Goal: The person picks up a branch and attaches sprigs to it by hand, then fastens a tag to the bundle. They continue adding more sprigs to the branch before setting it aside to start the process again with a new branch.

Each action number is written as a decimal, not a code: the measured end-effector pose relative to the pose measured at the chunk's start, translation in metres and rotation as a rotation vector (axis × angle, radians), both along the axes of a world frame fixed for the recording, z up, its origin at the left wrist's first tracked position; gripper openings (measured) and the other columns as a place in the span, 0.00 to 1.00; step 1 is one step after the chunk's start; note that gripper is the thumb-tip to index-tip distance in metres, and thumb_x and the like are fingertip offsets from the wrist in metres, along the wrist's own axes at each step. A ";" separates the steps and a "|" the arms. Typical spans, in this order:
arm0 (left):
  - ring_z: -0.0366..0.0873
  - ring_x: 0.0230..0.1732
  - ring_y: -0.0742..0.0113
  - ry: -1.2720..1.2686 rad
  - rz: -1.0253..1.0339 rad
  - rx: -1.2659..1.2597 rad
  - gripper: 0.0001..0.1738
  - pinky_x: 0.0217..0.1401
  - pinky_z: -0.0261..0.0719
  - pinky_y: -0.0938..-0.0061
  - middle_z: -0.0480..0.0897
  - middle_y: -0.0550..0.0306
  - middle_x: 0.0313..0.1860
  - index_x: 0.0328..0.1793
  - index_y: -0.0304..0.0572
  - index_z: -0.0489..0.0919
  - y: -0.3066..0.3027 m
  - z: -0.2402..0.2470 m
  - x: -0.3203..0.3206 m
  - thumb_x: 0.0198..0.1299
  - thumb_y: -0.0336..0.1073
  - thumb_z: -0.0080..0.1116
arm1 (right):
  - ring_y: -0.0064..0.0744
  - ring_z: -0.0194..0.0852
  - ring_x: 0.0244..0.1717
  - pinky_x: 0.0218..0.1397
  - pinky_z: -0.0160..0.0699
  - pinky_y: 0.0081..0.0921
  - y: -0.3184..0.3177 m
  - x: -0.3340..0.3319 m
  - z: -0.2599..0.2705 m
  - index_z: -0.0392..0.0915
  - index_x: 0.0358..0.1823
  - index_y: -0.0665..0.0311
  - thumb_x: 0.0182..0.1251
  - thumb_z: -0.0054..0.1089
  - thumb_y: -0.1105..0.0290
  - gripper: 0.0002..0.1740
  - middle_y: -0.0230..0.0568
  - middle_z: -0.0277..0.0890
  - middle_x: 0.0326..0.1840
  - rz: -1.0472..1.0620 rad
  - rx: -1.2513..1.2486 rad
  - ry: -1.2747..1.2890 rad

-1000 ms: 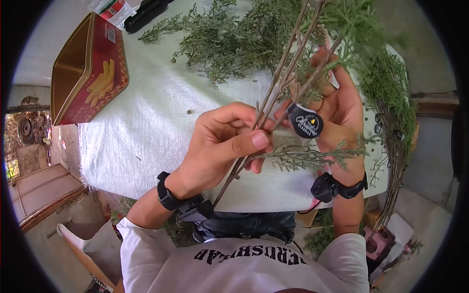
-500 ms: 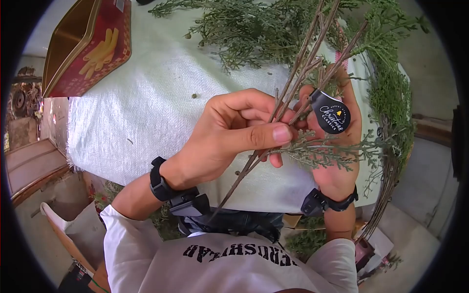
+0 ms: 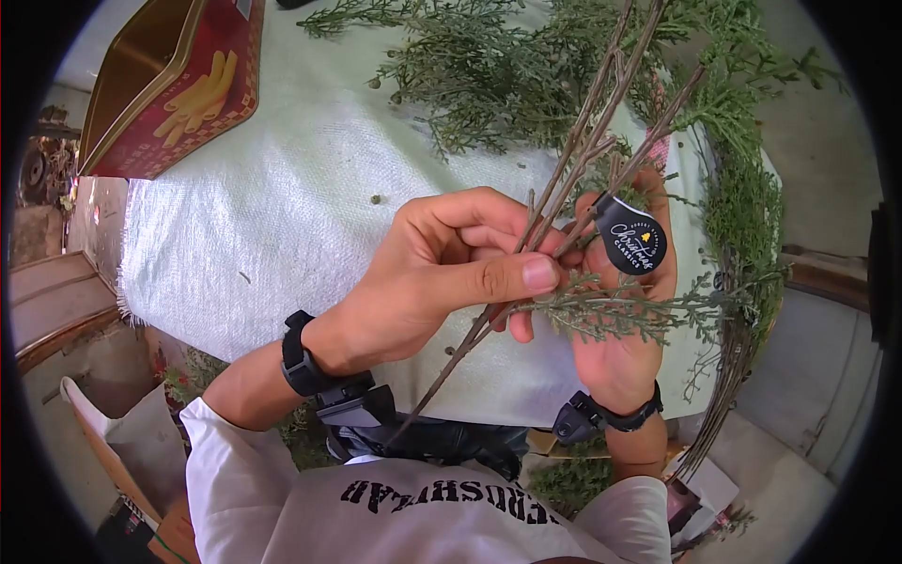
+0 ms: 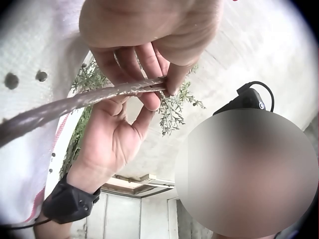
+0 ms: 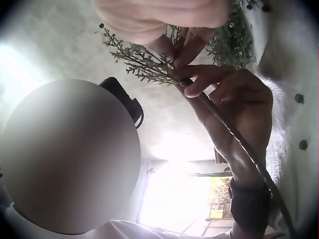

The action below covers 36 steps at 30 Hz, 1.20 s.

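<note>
In the head view my left hand (image 3: 451, 258) pinches the bare brown stems of an evergreen branch (image 3: 440, 383) between thumb and fingers. A small green sprig (image 3: 615, 315) juts to the right below the thumb. A black round tag (image 3: 631, 242) lettered "Christmas Classics" hangs at the upper stems. My right hand (image 3: 611, 362) is behind the tag and sprig, its fingertips pinching at the stems beside the tag. From the left wrist, the stem (image 4: 75, 102) runs into the fingers, with the right hand (image 4: 114, 137) close below. The right wrist view shows the left hand (image 5: 244, 99) around the stem.
A red tin box (image 3: 202, 103) with a gold inside lies at the upper left on the white woven cloth (image 3: 282, 244). Cut greenery (image 3: 498, 85) is heaped at the back. A long bundle of branches (image 3: 752, 197) lies along the right edge. Small round cones dot the cloth.
The tag has turned from blurred and tilted to facing the camera, while the right palm has opened up behind it. The left hand keeps its pinch on the stems. The head view has shifted slightly.
</note>
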<state>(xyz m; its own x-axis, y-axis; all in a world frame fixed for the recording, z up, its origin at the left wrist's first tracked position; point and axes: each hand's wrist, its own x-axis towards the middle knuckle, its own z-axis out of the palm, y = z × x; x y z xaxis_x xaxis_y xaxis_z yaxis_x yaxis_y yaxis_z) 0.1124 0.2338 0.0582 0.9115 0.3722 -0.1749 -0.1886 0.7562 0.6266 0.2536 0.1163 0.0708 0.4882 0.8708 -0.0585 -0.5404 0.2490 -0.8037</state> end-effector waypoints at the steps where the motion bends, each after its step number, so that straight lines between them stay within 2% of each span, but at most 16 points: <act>1: 0.85 0.29 0.68 0.002 -0.006 -0.007 0.09 0.31 0.83 0.76 0.87 0.52 0.38 0.49 0.35 0.82 0.000 0.000 0.000 0.63 0.27 0.66 | 0.43 0.86 0.50 0.52 0.90 0.36 0.000 0.001 0.000 0.47 0.71 0.62 0.61 0.71 0.72 0.44 0.57 0.77 0.59 0.008 -0.021 -0.015; 17: 0.84 0.30 0.71 -0.024 0.040 -0.038 0.07 0.30 0.84 0.78 0.86 0.54 0.38 0.45 0.34 0.81 -0.002 0.000 0.003 0.63 0.26 0.66 | 0.45 0.87 0.46 0.48 0.92 0.37 0.000 -0.006 0.004 0.48 0.69 0.63 0.63 0.71 0.71 0.42 0.58 0.80 0.54 -0.076 -0.073 -0.015; 26: 0.84 0.31 0.73 -0.042 0.002 -0.069 0.06 0.30 0.83 0.79 0.86 0.54 0.38 0.42 0.35 0.80 -0.001 -0.003 -0.001 0.62 0.26 0.67 | 0.46 0.86 0.47 0.51 0.91 0.38 -0.002 -0.002 0.003 0.49 0.68 0.63 0.59 0.73 0.76 0.43 0.57 0.80 0.53 -0.021 -0.037 0.001; 29: 0.84 0.31 0.73 -0.034 0.006 -0.054 0.07 0.30 0.83 0.79 0.86 0.54 0.38 0.42 0.35 0.80 -0.002 0.000 0.000 0.62 0.26 0.68 | 0.34 0.84 0.44 0.44 0.90 0.31 -0.001 -0.006 0.002 0.45 0.80 0.53 0.70 0.61 0.72 0.43 0.42 0.78 0.55 -0.030 -0.055 -0.064; 30: 0.84 0.30 0.72 -0.029 0.007 -0.048 0.07 0.30 0.83 0.79 0.86 0.54 0.38 0.42 0.35 0.80 -0.002 0.000 -0.001 0.61 0.26 0.68 | 0.34 0.84 0.44 0.44 0.90 0.31 0.000 -0.004 0.002 0.45 0.80 0.53 0.70 0.61 0.72 0.43 0.42 0.78 0.55 -0.029 -0.057 -0.062; 33: 0.84 0.30 0.72 -0.050 -0.026 -0.056 0.07 0.30 0.84 0.79 0.87 0.53 0.38 0.43 0.34 0.80 -0.003 0.000 0.000 0.61 0.26 0.68 | 0.46 0.85 0.49 0.51 0.91 0.40 0.004 0.005 0.005 0.50 0.68 0.62 0.50 0.79 0.78 0.50 0.57 0.80 0.52 -0.050 -0.150 -0.014; 34: 0.84 0.30 0.72 -0.061 -0.041 -0.061 0.07 0.30 0.84 0.79 0.87 0.53 0.38 0.43 0.34 0.81 -0.004 -0.001 0.000 0.61 0.26 0.68 | 0.46 0.85 0.49 0.51 0.91 0.40 0.004 0.006 0.004 0.50 0.68 0.62 0.50 0.79 0.78 0.50 0.57 0.80 0.52 -0.052 -0.157 -0.012; 36: 0.84 0.31 0.72 -0.073 -0.039 -0.084 0.07 0.30 0.84 0.78 0.87 0.53 0.38 0.43 0.34 0.81 -0.004 -0.002 0.000 0.61 0.26 0.68 | 0.46 0.85 0.49 0.50 0.92 0.42 0.005 0.007 -0.001 0.50 0.68 0.62 0.50 0.79 0.78 0.50 0.56 0.80 0.51 -0.016 -0.017 0.056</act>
<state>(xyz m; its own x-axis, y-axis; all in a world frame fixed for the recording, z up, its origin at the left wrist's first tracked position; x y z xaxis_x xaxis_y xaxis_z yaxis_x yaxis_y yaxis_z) 0.1127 0.2298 0.0561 0.9366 0.3226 -0.1369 -0.2004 0.8134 0.5461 0.2601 0.1210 0.0702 0.4975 0.8615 -0.1013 -0.5809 0.2442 -0.7764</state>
